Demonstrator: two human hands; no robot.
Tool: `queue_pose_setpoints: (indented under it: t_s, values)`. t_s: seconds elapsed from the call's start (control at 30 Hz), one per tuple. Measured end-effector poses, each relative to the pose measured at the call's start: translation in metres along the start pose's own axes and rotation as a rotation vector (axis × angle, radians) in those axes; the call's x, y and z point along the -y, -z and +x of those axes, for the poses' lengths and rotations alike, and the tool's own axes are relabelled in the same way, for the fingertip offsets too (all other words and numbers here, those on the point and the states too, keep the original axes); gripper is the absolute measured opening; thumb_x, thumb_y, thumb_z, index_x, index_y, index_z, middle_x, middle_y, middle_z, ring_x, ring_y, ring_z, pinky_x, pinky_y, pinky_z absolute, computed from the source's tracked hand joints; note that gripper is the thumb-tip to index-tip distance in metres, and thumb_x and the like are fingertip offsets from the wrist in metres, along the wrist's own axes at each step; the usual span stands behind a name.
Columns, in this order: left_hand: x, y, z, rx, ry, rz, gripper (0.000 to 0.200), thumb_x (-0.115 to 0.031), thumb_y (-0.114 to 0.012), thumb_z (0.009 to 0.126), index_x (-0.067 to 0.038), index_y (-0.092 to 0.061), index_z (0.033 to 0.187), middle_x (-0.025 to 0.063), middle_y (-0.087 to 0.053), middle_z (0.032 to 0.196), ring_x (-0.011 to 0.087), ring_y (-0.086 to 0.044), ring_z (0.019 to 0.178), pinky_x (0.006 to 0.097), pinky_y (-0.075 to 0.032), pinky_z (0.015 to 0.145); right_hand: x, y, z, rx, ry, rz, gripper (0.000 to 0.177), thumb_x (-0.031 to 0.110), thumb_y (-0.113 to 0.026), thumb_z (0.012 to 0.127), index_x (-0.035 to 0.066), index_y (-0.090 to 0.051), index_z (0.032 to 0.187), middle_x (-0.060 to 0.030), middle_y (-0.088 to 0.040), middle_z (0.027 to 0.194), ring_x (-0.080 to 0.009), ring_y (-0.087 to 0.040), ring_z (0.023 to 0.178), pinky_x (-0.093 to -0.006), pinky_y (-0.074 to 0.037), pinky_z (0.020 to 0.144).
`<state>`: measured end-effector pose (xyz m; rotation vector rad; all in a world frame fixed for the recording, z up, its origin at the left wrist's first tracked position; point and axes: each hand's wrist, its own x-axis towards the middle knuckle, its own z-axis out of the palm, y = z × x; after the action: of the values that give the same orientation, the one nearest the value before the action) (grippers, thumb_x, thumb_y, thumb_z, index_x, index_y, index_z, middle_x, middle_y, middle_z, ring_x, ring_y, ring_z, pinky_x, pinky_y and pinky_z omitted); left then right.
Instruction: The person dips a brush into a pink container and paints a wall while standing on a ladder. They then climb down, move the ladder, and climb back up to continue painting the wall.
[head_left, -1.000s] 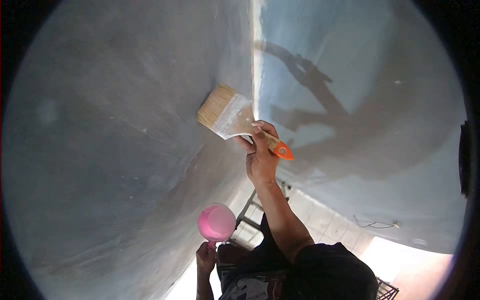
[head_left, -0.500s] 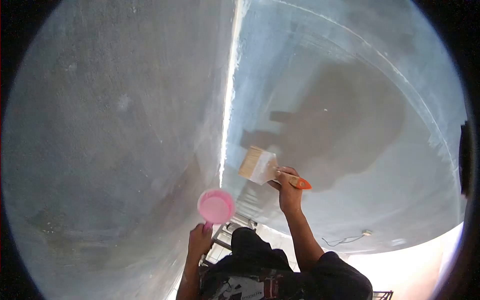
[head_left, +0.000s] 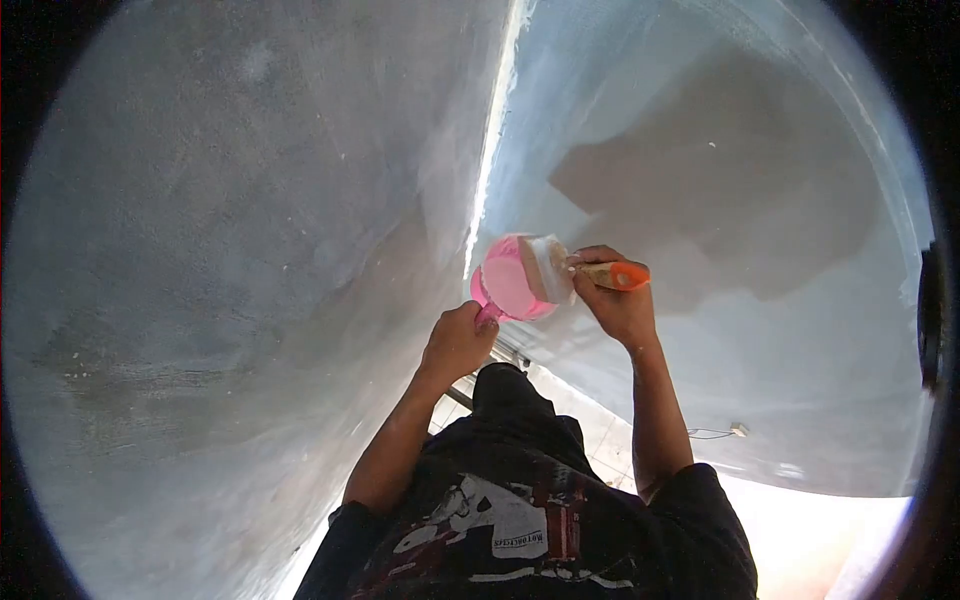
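My left hand (head_left: 459, 343) is closed round the handle of a pink dipper (head_left: 507, 284), which has pale paint inside. In my right hand (head_left: 614, 300) is a wide paintbrush (head_left: 549, 268) with an orange-tipped wooden handle, gripped near its white-smeared ferrule. The bristles reach over the dipper's right rim and into its bowl. Both hands are out in front of my chest, close to the corner where two walls meet.
A rough grey wall (head_left: 260, 200) rises on the left, and a smoother blue-grey wall (head_left: 680, 370) on the right. A white strip (head_left: 492, 140) runs down their corner. A small fitting with a wire (head_left: 738, 430) sits low on the right wall. Part of a ladder (head_left: 460, 393) shows below.
The dipper has come up and to the right. The paintbrush has gone from beside the wall corner to the dipper, its bristles now inside the rim. The view has shifted, showing more of my shirt.
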<state>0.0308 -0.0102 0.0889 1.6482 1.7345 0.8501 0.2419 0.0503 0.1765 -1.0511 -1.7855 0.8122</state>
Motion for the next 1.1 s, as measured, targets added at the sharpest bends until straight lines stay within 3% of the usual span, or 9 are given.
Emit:
queue_pose_setpoints:
  t_s: [0.13, 0.2, 0.3, 0.43, 0.8, 0.87, 0.93, 1.0, 1.1]
  values:
    - [-0.007, 0.001, 0.001, 0.039, 0.0, 0.064, 0.026, -0.024, -0.059, 0.079, 0.001, -0.055, 0.084, 0.0243, -0.061, 0.075, 0.0423, -0.059, 0.076, 0.048, -0.046, 0.069, -0.029, -0.022, 0.006, 0.028, 0.001, -0.048, 0.012, 0.008, -0.063, 0.076, 0.002, -0.065, 0.086, -0.0092, -0.065, 0.069, -0.0162, -0.063, 0.061, -0.0288, -0.051, 0.06]
    - [-0.014, 0.002, 0.001, 0.052, 0.005, 0.069, 0.027, -0.024, -0.059, 0.079, 0.001, -0.055, 0.086, 0.0246, -0.061, 0.076, 0.0428, -0.059, 0.076, 0.049, -0.046, 0.069, -0.035, -0.029, 0.01, 0.021, 0.001, -0.237, 0.013, 0.016, -0.062, 0.077, 0.003, -0.064, 0.08, -0.0158, -0.061, 0.063, -0.0263, -0.062, 0.057, -0.0342, -0.05, 0.058]
    - [-0.018, -0.001, 0.002, 0.079, -0.003, 0.085, 0.027, -0.025, -0.058, 0.08, 0.001, -0.055, 0.087, 0.0249, -0.061, 0.076, 0.0431, -0.059, 0.075, 0.0495, -0.046, 0.069, -0.052, -0.035, 0.017, 0.004, 0.034, -0.381, 0.016, 0.013, -0.063, 0.073, 0.0, -0.065, 0.082, -0.0106, -0.062, 0.061, -0.0167, -0.06, 0.055, -0.0297, -0.049, 0.057]
    - [-0.026, -0.005, 0.005, 0.082, -0.019, 0.119, 0.027, -0.025, -0.058, 0.08, 0.001, -0.055, 0.087, 0.0252, -0.061, 0.076, 0.043, -0.06, 0.075, 0.0498, -0.046, 0.069, -0.06, -0.033, 0.022, 0.074, -0.085, -0.48, 0.017, 0.014, -0.062, 0.072, 0.0, -0.066, 0.082, -0.0124, -0.064, 0.065, -0.02, -0.063, 0.059, -0.0321, -0.05, 0.059]
    - [-0.039, -0.014, 0.022, 0.092, -0.128, 0.072, 0.023, -0.023, -0.057, 0.082, 0.0, -0.055, 0.084, 0.0254, -0.059, 0.074, 0.044, -0.059, 0.073, 0.0513, -0.045, 0.064, -0.07, -0.003, 0.013, -0.22, -0.264, -0.05, 0.015, 0.013, -0.063, 0.076, -0.001, -0.066, 0.081, -0.0076, -0.065, 0.068, -0.0114, -0.062, 0.065, -0.0275, -0.051, 0.06]
    - [-0.036, -0.022, 0.027, 0.102, -0.124, 0.123, 0.021, -0.021, -0.057, 0.082, 0.0, -0.055, 0.08, 0.0248, -0.059, 0.072, 0.0447, -0.057, 0.072, 0.0498, -0.045, 0.062, -0.067, 0.006, 0.01, -0.306, -0.323, 0.048, 0.022, 0.02, -0.058, 0.079, -0.001, -0.066, 0.079, -0.0146, -0.063, 0.064, -0.0201, -0.066, 0.062, -0.0323, -0.053, 0.062]
    - [-0.037, -0.022, 0.031, 0.168, -0.143, 0.055, 0.021, -0.019, -0.057, 0.082, 0.001, -0.055, 0.078, 0.0243, -0.057, 0.069, 0.0453, -0.056, 0.07, 0.048, -0.044, 0.06, -0.066, 0.017, 0.002, -0.353, -0.396, 0.252, 0.019, 0.016, -0.059, 0.08, -0.002, -0.064, 0.082, -0.0115, -0.065, 0.072, -0.0194, -0.066, 0.067, -0.031, -0.055, 0.062]
    - [-0.017, -0.038, 0.043, 0.155, -0.283, 0.063, 0.022, -0.017, -0.057, 0.084, 0.002, -0.051, 0.074, 0.0157, -0.053, 0.06, 0.0264, -0.054, 0.055, 0.0368, -0.041, 0.053, -0.079, 0.027, -0.011, -0.437, -0.443, 0.443, 0.016, 0.012, -0.061, 0.08, -0.002, -0.061, 0.088, -0.0103, -0.064, 0.08, -0.0196, -0.065, 0.072, -0.0326, -0.056, 0.065]
    - [-0.02, -0.053, 0.055, 0.335, -0.147, -0.139, 0.022, -0.018, -0.054, 0.085, 0.002, -0.052, 0.075, 0.0161, -0.053, 0.06, 0.0293, -0.056, 0.057, 0.0409, -0.042, 0.055, -0.091, 0.045, -0.033, -0.532, -0.473, 0.743, 0.02, 0.01, -0.061, 0.08, -0.001, -0.057, 0.097, -0.0103, -0.062, 0.091, -0.0218, -0.065, 0.079, -0.035, -0.058, 0.069]
